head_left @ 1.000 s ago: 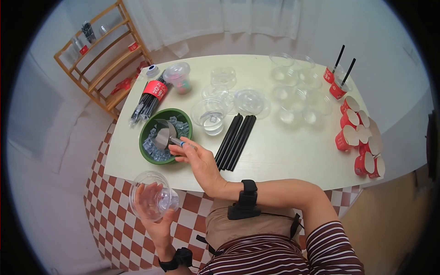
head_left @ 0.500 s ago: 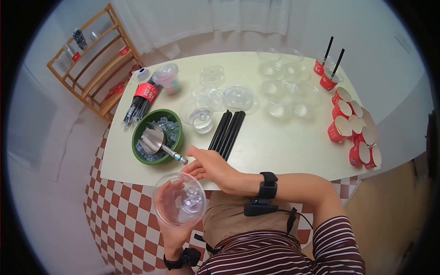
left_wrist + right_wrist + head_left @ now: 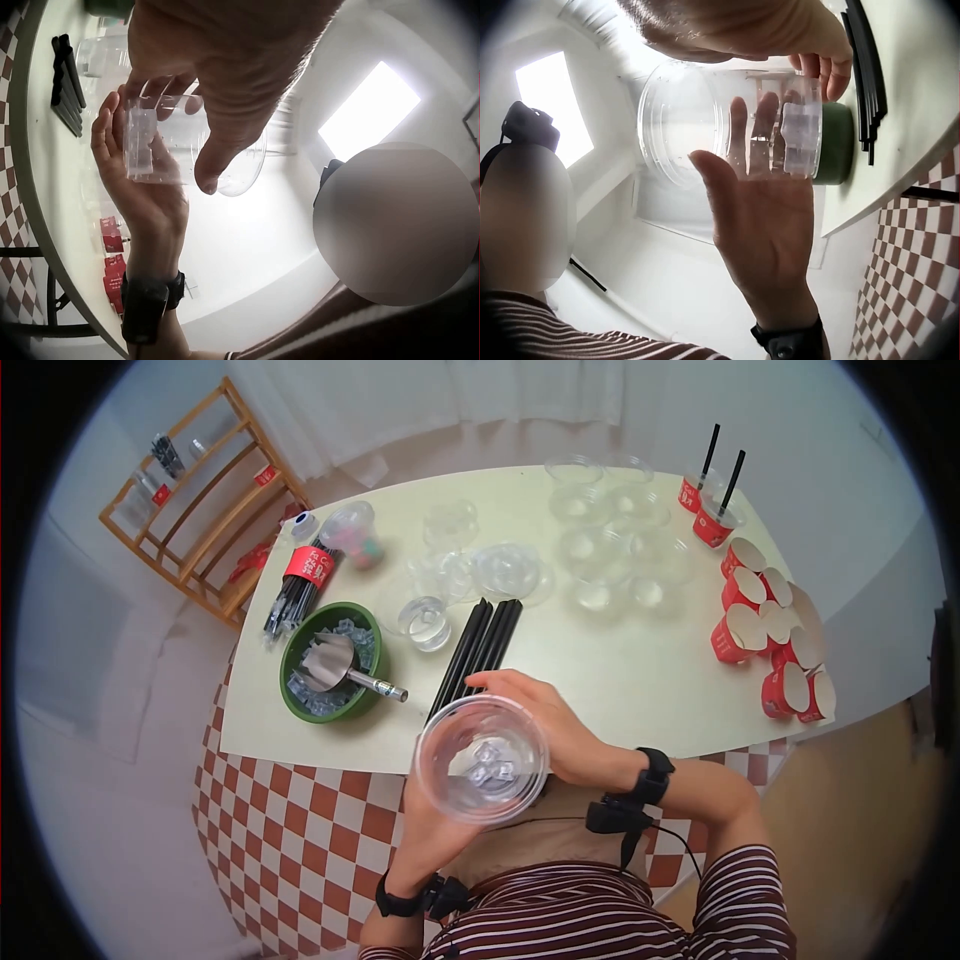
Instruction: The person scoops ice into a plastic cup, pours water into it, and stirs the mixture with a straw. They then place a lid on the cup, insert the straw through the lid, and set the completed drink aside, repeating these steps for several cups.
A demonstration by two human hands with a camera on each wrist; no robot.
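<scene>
A clear plastic cup with ice cubes at its bottom is gripped by my left hand over the table's front edge. In the right wrist view, the left thumb and fingers wrap the cup. My right hand is beside the cup's right side, its fingers loosely bent near the base; whether they touch it I cannot tell. To the left stands a green bowl of ice, with a metal scoop lying in it, handle over the rim.
Black straws lie behind the hands. A small clear cup, lids and a lidded cup stand farther back. Clear cups are at back right, red paper cups along the right edge, wrapped straws at left.
My right hand has let go of the scoop, leaving it in the bowl, and moved right. My left hand has brought the cup rightward to beside the right hand.
</scene>
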